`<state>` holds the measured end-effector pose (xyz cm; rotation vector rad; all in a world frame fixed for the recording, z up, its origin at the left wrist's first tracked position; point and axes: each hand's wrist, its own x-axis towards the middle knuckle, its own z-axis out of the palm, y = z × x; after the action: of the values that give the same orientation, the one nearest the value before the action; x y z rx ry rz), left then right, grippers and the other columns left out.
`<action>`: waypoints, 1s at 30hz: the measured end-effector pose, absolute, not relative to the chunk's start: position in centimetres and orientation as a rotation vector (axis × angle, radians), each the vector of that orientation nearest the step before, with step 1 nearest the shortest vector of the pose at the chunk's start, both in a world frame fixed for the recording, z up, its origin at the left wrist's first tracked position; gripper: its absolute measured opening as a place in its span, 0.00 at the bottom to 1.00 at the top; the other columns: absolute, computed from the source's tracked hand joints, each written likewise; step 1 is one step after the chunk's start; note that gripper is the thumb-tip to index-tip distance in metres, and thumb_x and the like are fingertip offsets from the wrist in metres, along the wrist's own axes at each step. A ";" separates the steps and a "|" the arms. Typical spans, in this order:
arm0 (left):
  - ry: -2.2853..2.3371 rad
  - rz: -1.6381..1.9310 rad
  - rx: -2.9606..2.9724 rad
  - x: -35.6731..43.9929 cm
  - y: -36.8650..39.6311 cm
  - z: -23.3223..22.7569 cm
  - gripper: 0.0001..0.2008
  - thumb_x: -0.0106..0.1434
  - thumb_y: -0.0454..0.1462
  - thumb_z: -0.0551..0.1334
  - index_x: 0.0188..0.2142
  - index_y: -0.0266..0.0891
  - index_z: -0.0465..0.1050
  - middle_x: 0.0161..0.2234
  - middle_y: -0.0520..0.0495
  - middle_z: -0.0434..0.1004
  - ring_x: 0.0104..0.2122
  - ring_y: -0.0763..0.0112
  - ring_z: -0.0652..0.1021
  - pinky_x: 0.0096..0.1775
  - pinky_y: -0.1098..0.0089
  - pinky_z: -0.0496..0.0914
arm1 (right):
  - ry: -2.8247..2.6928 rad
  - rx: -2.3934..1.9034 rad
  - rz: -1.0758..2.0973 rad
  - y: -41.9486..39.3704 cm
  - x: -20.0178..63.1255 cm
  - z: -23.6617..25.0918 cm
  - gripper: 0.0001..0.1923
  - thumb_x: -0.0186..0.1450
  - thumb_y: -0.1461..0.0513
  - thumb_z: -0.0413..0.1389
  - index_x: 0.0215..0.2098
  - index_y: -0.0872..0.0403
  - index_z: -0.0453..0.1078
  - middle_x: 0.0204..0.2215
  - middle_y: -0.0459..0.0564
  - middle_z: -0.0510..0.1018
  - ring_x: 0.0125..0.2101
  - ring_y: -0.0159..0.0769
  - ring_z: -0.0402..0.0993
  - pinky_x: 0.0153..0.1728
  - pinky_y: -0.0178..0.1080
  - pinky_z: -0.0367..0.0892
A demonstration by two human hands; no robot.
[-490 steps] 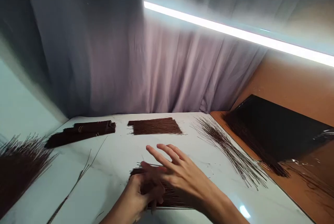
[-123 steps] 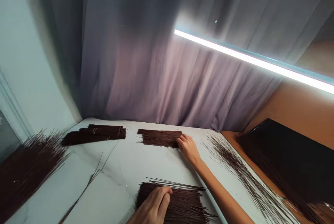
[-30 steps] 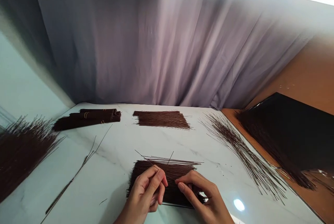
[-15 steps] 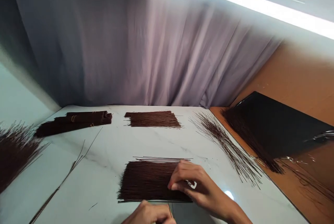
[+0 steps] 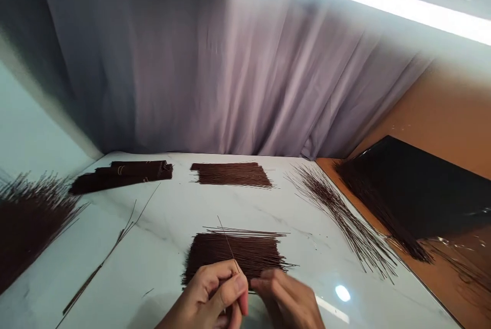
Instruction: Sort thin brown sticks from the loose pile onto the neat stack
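Sorting step: the left hand pinches one thin stick at lower centre, above the flat pile on the desk. The right hand, blurred, grip unclear, touches the pile's near edge. Next it likely needs careful laying aside.

Single head-worn view — forward and down, close over the white table.
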<state>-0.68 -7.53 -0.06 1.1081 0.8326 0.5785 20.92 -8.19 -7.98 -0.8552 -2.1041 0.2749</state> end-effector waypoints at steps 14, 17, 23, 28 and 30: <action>1.002 0.850 1.173 -2.5 -4.8 -2.7 0.22 0.69 0.55 0.60 0.32 0.38 0.69 0.21 0.51 0.77 0.13 0.82 0.66 0.19 0.77 0.48 | -2.157 -0.760 0.244 -6.2 19.3 -3.3 0.08 0.71 0.71 0.53 0.40 0.52 0.67 0.26 0.45 0.74 0.25 0.31 0.69 0.25 0.33 0.60; 0.945 0.802 1.104 -2.6 -5.8 -1.6 0.20 0.71 0.52 0.59 0.32 0.38 0.69 0.22 0.49 0.79 0.14 0.81 0.66 0.20 0.78 0.50 | -2.054 -0.865 0.460 -6.7 19.1 -6.7 0.07 0.72 0.69 0.51 0.38 0.52 0.66 0.27 0.45 0.73 0.25 0.31 0.69 0.26 0.33 0.62; 0.914 0.743 1.033 -2.0 -6.7 -0.1 0.19 0.72 0.50 0.57 0.32 0.38 0.69 0.21 0.50 0.77 0.15 0.81 0.61 0.21 0.77 0.50 | -1.982 -0.952 0.709 -5.6 19.4 -6.3 0.09 0.75 0.62 0.50 0.36 0.51 0.68 0.28 0.46 0.74 0.28 0.32 0.69 0.30 0.34 0.64; 0.892 0.676 1.054 -2.1 -7.1 -0.2 0.18 0.72 0.49 0.58 0.32 0.38 0.69 0.20 0.52 0.74 0.19 0.78 0.60 0.23 0.77 0.52 | -2.023 -1.037 0.761 -3.5 19.6 -4.6 0.12 0.75 0.58 0.52 0.34 0.52 0.70 0.28 0.45 0.75 0.28 0.32 0.68 0.30 0.34 0.63; 0.857 0.606 1.101 -2.0 -7.0 -0.8 0.18 0.72 0.50 0.58 0.32 0.38 0.69 0.20 0.50 0.75 0.19 0.78 0.60 0.23 0.76 0.51 | -2.044 -1.032 0.772 -1.9 19.6 -2.3 0.11 0.75 0.58 0.53 0.36 0.52 0.72 0.30 0.45 0.77 0.28 0.32 0.69 0.30 0.34 0.63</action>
<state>-2.01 -7.00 -0.80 1.1014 0.8572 0.6062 19.55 -1.88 -2.31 -1.0320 -2.0439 0.7716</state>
